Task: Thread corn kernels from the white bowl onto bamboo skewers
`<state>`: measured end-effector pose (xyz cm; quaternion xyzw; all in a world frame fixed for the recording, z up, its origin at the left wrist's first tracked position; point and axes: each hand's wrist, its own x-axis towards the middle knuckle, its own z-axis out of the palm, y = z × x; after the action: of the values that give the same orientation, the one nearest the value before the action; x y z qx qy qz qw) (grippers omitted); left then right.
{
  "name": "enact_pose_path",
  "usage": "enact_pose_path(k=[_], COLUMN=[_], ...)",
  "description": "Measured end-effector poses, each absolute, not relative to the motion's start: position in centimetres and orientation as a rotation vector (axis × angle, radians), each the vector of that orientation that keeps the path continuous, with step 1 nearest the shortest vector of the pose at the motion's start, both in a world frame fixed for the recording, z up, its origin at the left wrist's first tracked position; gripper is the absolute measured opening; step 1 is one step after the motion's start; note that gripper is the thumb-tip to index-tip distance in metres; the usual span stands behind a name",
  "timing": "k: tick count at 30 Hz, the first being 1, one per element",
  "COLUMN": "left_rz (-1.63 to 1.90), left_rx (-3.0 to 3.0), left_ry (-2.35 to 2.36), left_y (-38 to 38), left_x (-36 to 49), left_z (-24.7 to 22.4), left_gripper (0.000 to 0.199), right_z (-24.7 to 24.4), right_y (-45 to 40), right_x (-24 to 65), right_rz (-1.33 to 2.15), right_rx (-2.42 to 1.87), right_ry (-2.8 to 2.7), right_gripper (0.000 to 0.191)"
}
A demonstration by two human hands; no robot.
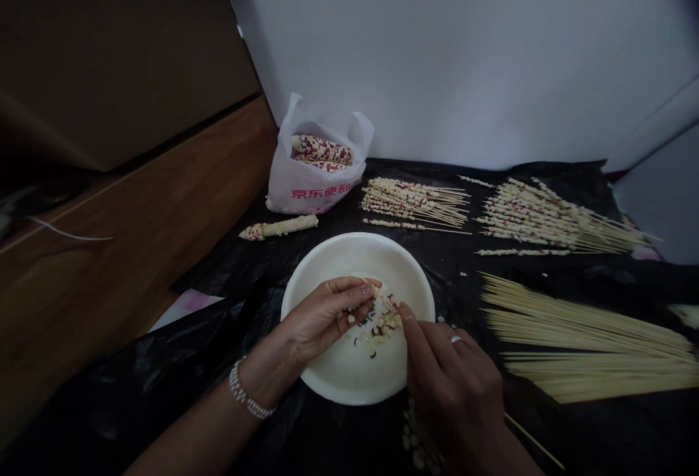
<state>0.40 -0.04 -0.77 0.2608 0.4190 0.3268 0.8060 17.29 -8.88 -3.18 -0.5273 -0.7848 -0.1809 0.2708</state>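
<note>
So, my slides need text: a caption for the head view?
Left hand and right hand over a white basin, kernel-threaded skewers behind.

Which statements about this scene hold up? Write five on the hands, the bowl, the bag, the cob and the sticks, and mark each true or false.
1. The left hand is over the white bowl. True.
2. The ring is on the left hand. False: it is on the right hand.
3. The white bag has speckled cobs in it. True.
4. The bare sticks lie to the left of the bowl. False: they lie to its right.
5. The partly stripped cob is inside the bag. False: it lies outside, on the black sheet.
</note>
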Motion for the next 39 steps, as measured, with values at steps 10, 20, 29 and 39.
enact_pose_path(k=[10, 20, 29, 39], left_rz=[0.982, 1.092, 1.152, 1.154], left_rx=[0.129, -0.006, 0.129, 0.321], left_ry=[0.885, 0.825, 0.847, 0.931], left_y=[2.0, 3.1, 2.7, 2.4], left_x=[-1.1, -2.1, -1.6, -1.0], left_z=[0.1, 0.3, -0.6, -0.2], left_gripper=[0.014, 0.023, 0.019, 0.015], right_z=[-1.3, -0.9, -0.7, -1.3], right_y=[-8.1, -8.2, -8.5, -8.5], right_x=[19.2, 22.3, 21.6, 20.3], right_rz=[-0.585, 0.289, 0.525, 0.442], right_rx=[-1.488, -1.554, -1.483, -1.433], right_ry=[-1.999, -2.122, -2.042, -1.988], right_gripper=[0.04, 0.025, 0.024, 0.023])
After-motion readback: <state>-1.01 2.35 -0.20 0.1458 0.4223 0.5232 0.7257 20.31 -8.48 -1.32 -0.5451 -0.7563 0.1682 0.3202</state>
